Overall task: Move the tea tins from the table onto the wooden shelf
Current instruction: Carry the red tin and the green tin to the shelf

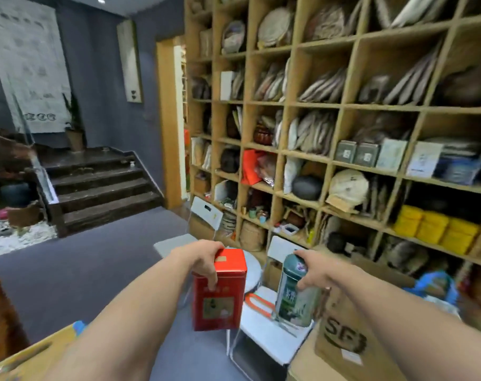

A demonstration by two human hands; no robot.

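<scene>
Left hand (206,261) grips red tin (220,292) from top, lower centre of frame. Right hand (315,270) grips green tin (294,295) beside it. Both tins held in air; wooden shelf (330,105) fills right.

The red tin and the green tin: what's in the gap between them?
In the head view, between the red tin and green tin: a white chair seat with an orange-handled tool.

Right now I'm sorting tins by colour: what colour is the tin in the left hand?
Red tin, held by the left hand; head view.
</scene>
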